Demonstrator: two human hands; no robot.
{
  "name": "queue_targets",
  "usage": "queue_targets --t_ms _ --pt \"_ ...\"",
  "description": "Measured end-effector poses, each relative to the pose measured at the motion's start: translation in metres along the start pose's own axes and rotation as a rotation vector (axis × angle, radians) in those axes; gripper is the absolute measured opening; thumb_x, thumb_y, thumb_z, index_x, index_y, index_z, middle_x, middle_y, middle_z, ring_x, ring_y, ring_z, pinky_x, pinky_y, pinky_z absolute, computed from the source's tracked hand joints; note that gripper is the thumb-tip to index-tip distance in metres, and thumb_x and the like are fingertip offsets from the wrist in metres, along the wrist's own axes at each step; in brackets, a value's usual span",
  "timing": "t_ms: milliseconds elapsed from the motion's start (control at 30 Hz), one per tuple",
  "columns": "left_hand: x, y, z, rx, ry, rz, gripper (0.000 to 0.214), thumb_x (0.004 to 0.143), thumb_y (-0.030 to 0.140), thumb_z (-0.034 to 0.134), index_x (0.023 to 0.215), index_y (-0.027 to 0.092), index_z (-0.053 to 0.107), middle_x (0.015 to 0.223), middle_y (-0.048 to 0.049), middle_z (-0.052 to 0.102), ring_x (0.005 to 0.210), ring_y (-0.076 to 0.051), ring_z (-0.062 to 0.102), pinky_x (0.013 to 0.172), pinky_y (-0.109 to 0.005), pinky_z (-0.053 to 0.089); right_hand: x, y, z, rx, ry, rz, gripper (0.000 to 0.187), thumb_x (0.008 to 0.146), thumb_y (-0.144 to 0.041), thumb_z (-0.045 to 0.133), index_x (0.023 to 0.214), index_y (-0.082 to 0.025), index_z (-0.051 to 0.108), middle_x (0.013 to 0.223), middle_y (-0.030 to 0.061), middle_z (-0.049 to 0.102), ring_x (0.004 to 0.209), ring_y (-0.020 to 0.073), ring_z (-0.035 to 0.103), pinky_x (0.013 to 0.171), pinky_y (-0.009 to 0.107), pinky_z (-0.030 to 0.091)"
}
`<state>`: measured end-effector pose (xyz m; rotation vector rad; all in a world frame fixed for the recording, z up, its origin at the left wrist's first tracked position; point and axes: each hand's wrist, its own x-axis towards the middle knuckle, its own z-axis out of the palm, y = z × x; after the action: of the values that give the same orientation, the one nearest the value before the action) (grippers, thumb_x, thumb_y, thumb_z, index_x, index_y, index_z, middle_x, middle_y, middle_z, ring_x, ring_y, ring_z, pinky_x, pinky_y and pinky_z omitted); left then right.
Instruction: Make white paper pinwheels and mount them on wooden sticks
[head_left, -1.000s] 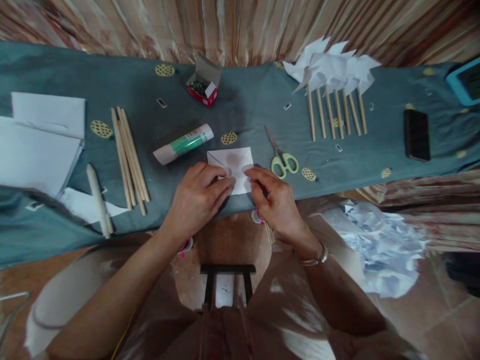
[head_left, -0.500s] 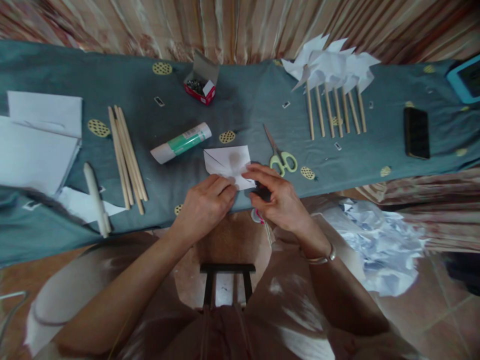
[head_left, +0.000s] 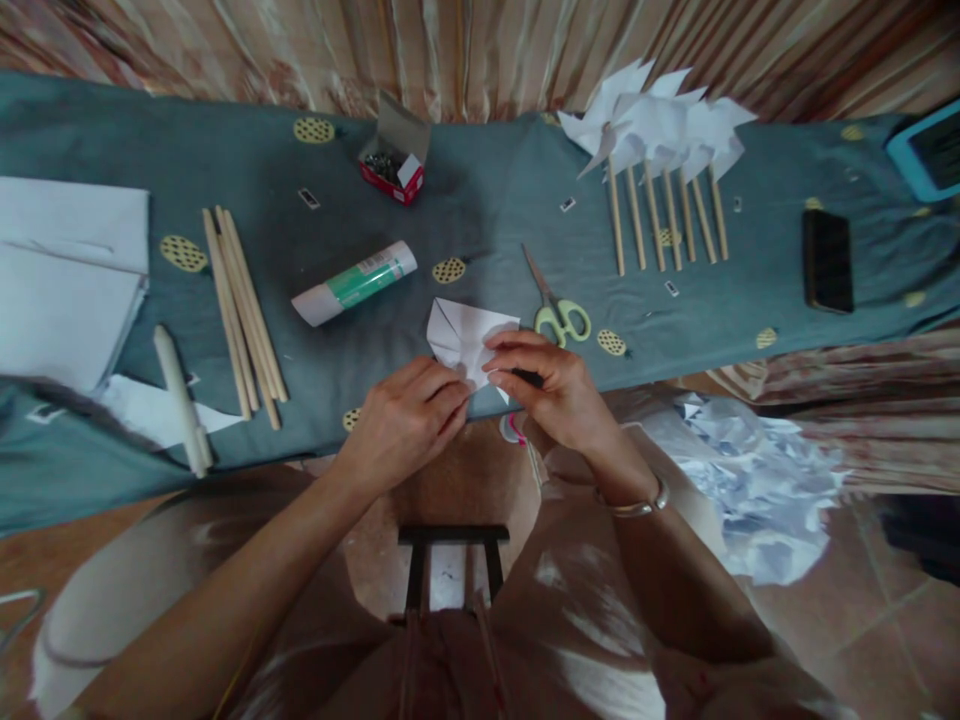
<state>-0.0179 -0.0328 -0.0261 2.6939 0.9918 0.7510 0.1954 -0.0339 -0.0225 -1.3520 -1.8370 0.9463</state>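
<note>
1. Your right hand (head_left: 559,390) pinches the near right corner of the folded white paper (head_left: 466,330). The thumb sits on top and the fingers curl in under it, so the grip is closed narrow on the sheet.
2. Your left hand (head_left: 409,420) has its fingers bent, with the tips meeting the paper's near edge just beside your right thumb. The thumb is hidden, so you cannot tell whether this hand clamps the sheet or only presses on it.
3. The paper lies at the near edge of the teal tablecloth (head_left: 487,200), in front of you. Its far side is flat on the cloth and a crease runs across it.
4. A metal bangle (head_left: 637,508) circles your right wrist.
5. The green-handled scissors (head_left: 559,315) lie just right of the paper, blades pointing away from you.
6. The glue stick (head_left: 354,283) lies on its side to the paper's far left, near but apart from it.
7. Farther left, a bundle of bare wooden sticks (head_left: 244,315) lies side by side, with a white rod (head_left: 180,400) and a stack of white sheets (head_left: 67,280) beyond it.
8. At the far edge an open red box (head_left: 394,160) holds small metal bits.
9. To the far right, a row of paper pinwheels (head_left: 660,130) on sticks lies on the cloth, with a black phone (head_left: 827,260) right of them.
10. Below the table's right end sits a heap of crumpled paper (head_left: 750,490).
</note>
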Motion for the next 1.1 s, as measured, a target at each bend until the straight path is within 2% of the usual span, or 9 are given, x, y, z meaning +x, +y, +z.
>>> queue_targets --t_ms 100,233,367,600,1100 --pt "-0.001 0.001 0.002 0.0 0.019 -0.011 0.017 0.097 0.023 0.053 0.104 0.015 0.066 0.094 -0.0076 0.071 0.085 -0.02 0.066 0.077 -0.033 0.057 0.003 -0.001 0.004 -0.043 0.007 -0.022 0.013 0.088 -0.019 0.063 0.089 -0.023 0.075 0.112 0.0059 0.072 0.109 0.0202 0.066 0.1 0.041 0.051" --pt "-0.002 0.002 0.004 -0.01 0.027 0.024 0.02 0.097 0.018 0.052 0.112 0.014 0.064 0.093 -0.0067 0.071 0.084 -0.019 0.065 0.076 -0.031 0.057 0.004 -0.003 0.008 -0.081 0.048 -0.021 0.012 0.087 -0.017 0.063 0.084 -0.023 0.073 0.11 0.0059 0.071 0.107 0.0199 0.066 0.098 0.04 0.051" --pt "-0.001 0.003 0.005 -0.03 0.036 0.036 0.017 0.096 0.011 0.052 0.105 0.012 0.066 0.093 -0.0083 0.071 0.087 -0.02 0.064 0.077 -0.031 0.057 0.005 -0.006 0.012 -0.105 0.089 -0.006 0.01 0.086 -0.016 0.065 0.081 -0.021 0.071 0.108 0.0064 0.071 0.105 0.0203 0.066 0.098 0.04 0.051" --pt "0.001 0.003 0.006 -0.066 0.018 -0.014 0.016 0.096 0.013 0.052 0.098 0.013 0.068 0.091 -0.0078 0.07 0.085 -0.019 0.065 0.075 -0.031 0.058 0.006 -0.01 0.017 -0.176 0.123 -0.004 0.011 0.085 -0.014 0.063 0.079 -0.021 0.069 0.107 0.0073 0.071 0.105 0.0215 0.067 0.097 0.041 0.052" --pt "0.002 0.003 0.005 -0.068 0.011 -0.029 0.018 0.098 0.014 0.051 0.098 0.013 0.069 0.091 -0.0077 0.071 0.085 -0.018 0.066 0.075 -0.03 0.058 0.004 -0.01 0.018 -0.172 0.132 0.009 0.01 0.084 -0.014 0.064 0.083 -0.022 0.068 0.109 0.0075 0.071 0.108 0.0221 0.066 0.1 0.043 0.051"
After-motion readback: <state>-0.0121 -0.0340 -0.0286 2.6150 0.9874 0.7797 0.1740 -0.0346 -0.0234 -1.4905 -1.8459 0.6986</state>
